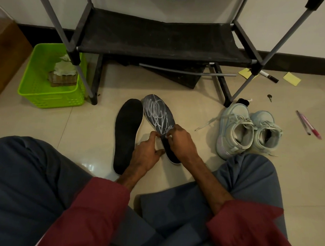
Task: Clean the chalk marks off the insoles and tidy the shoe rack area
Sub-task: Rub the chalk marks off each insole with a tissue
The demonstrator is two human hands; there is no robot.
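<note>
Grips of left hand (147, 153) and right hand (183, 142) pinch one scribbled insole (158, 113); one clean insole (128, 132), two sneakers (235, 129) nearby.

- Left hand (147, 154), frame centre: fingers (154, 136) curled on the insole (158, 113) edge.
- Right hand (183, 142), just beside it: fingers pinch a small white piece (169, 136).
- Both forearms (212, 181) reach up from the lower frame.

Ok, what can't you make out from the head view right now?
All head view:
The white bit pinched by the right hand: too small to identify.
The left hand grip on the chalked insole: its own fingers hide it.
The green basket contents: partly behind a rack leg.
The shoe rack higher up: cut off by top edge.
</note>
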